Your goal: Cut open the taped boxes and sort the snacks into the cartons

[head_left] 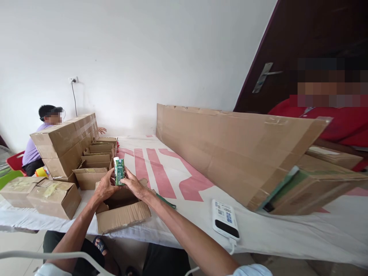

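As both hands (pixel 120 186) clasp green carton (pixel 119 171) (base hidden), open box (pixel 122 211) beneath

No legible text anywhere. Green carton (pixel 119 171) between both hands: white print on face, too small to read. White power bank (pixel 225 219) on surface: QR code, blue label patch, fine print, all unreadable. Cloth on surface (pixel 161 168): large red strokes, parts of big characters, cut off and not decipherable. Cardboard boxes (pixel 61 140): tape only, no readable marks.
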`<state>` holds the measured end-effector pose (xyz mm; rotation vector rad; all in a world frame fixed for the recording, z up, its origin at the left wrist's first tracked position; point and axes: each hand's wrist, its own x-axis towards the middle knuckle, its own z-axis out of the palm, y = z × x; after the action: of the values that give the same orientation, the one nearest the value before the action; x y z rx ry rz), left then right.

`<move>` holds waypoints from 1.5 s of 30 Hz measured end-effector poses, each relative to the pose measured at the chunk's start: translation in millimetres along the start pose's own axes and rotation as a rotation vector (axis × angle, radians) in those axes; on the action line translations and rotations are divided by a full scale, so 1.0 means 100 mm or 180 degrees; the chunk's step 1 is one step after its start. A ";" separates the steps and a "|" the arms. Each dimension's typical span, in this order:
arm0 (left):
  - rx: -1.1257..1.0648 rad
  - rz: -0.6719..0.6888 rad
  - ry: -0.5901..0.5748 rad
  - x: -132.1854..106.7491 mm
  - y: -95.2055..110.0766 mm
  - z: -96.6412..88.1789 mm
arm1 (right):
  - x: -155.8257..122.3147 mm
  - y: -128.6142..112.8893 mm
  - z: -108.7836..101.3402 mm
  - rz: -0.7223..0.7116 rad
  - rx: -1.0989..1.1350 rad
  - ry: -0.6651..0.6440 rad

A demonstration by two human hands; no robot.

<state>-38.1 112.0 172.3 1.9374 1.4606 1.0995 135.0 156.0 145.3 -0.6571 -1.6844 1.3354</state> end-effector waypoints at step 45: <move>-0.1060 0.0561 -0.0138 -0.06 -0.02 -0.13 | -0.30 -0.60 0.00 -0.0561 0.0421 0.0099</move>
<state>-50.1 105.8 176.5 1.8612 1.0218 1.2778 156.1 114.5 193.2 -0.4402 -1.5755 1.2911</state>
